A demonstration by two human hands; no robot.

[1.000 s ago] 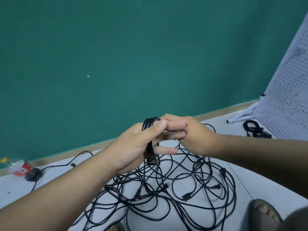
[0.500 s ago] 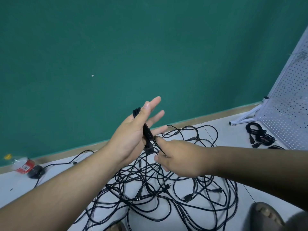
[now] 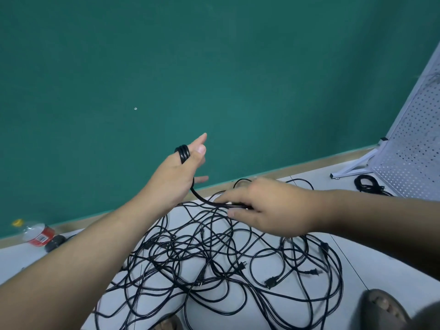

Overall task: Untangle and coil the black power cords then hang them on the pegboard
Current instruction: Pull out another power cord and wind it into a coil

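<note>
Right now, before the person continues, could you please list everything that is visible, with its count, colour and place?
wound cord: one, black, looped over the left hand, its free run leading to the right hand
tangled cords: several, number unclear, black, floor centre
coiled cord: one bundle, black, floor by the pegboard's foot
pegboard: one, white, right edge
bottle: one, clear, red label, yellow cap, lying far left
dark object: one, blackish, beside the bottle
wall: green, behind
floor: pale grey
sandalled foot: one, dark sandal, bottom right
left hand: fingers straight, carries the loops
right hand: pinches the wound cord
</note>
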